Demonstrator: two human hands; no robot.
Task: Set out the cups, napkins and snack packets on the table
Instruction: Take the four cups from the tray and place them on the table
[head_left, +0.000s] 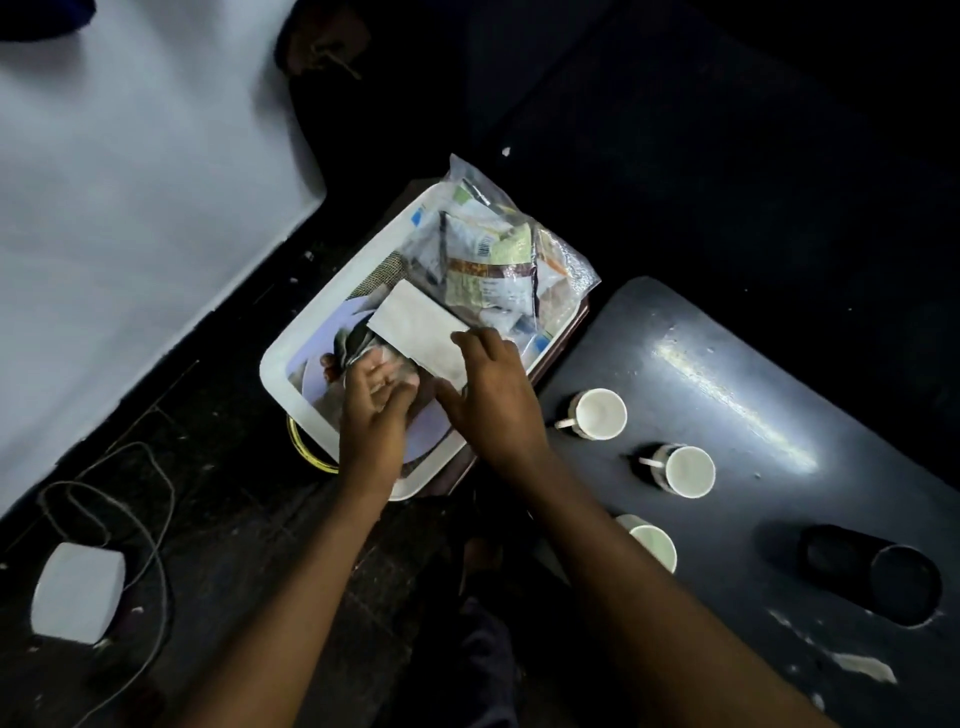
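A white tray (291, 353) sits on a low stand left of the dark table (753, 374). On it lies a clear bag of snack packets (498, 249) and a white folded napkin (421, 327). My right hand (493, 395) pinches the napkin's near edge. My left hand (376, 400) lies over the tray just beneath the napkin, palm up, fingers spread; whether it touches the napkin is unclear. Three white cups stand on the table: one far (600, 413), one in the middle (688, 470), one near (652, 543), partly hidden by my right forearm.
A dark cylinder (878, 577) lies on its side on the table's near right. On the dark floor at left are a white box (78, 592) and a loose cable (145, 499). A white wall (130, 208) fills the upper left.
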